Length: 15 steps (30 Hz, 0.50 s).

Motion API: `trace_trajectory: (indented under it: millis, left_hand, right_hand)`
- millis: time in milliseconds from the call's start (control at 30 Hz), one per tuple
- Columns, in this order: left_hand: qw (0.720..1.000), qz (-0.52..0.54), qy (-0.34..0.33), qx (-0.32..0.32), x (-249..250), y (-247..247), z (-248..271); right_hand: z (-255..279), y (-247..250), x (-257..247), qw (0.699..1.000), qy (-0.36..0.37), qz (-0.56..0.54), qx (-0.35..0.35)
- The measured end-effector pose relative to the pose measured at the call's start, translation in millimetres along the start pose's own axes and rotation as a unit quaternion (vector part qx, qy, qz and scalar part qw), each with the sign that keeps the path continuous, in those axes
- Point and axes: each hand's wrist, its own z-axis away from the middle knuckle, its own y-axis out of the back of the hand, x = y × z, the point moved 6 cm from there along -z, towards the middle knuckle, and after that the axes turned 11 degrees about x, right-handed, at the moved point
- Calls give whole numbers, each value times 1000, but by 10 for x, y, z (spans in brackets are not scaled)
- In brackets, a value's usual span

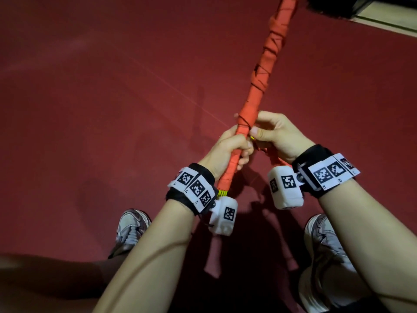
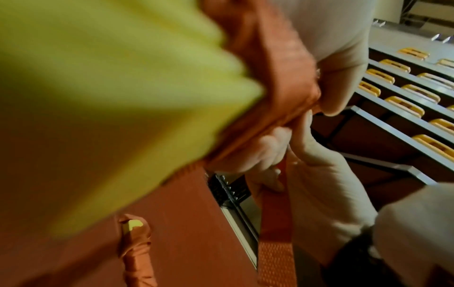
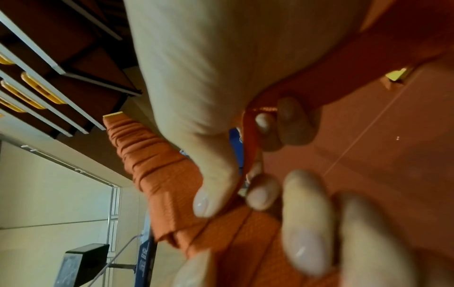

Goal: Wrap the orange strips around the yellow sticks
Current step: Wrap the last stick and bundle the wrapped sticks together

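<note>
A long bundle of yellow sticks (image 1: 259, 86), almost fully wrapped in orange strip, slants from my wrists up to the top edge. Its bare yellow end (image 1: 222, 193) shows by my left wrist. My left hand (image 1: 241, 152) grips the wrapped lower part in a fist. Just right of the bundle, my right hand (image 1: 255, 134) pinches the orange strip (image 3: 250, 155) between thumb (image 3: 209, 186) and fingers. The loose tail (image 2: 275, 213) hangs below the right palm. The left wrist view shows the yellow end (image 2: 110, 87) as a big blur.
Another orange-wrapped stick (image 2: 136, 252) with a yellow tip lies on the red floor (image 1: 90, 109). My two shoes (image 1: 133, 224) (image 1: 322, 240) stand below the hands. Rows of yellow seats (image 2: 405, 108) rise on steps nearby. A dark box (image 1: 334, 5) sits at the top right.
</note>
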Motion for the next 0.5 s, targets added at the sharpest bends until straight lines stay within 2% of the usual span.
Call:
trace_trajectory:
  millis: [67,133,200,300,367,433,500]
  left_hand:
    - [999,-35,13,26,-68,60,-41]
    - [989,-94,-13,112,-83,206,-110]
    - [968,-162,-47,186,-97,353,-175]
    - [938,-234,-87,242,-68,351,-162]
    - [911,-277,-108,286,-27,272,-102]
    - [898,-262,-121,331,3,223,-29]
    - [919,-171,-112,338,-8,229,-6]
  right_hand:
    - [-14,15,14,999,12,10,35]
    - [-25,4,-19,995,29,19,97]
    - [-35,17,-89,982,65,63,166]
    - [-78,77,-125,959,103,127,232]
    - [-80,62,-131,958,105,125,235]
    - [-78,20,-132,965,105,101,220]
    - [-69,-6,-108,976,74,60,198]
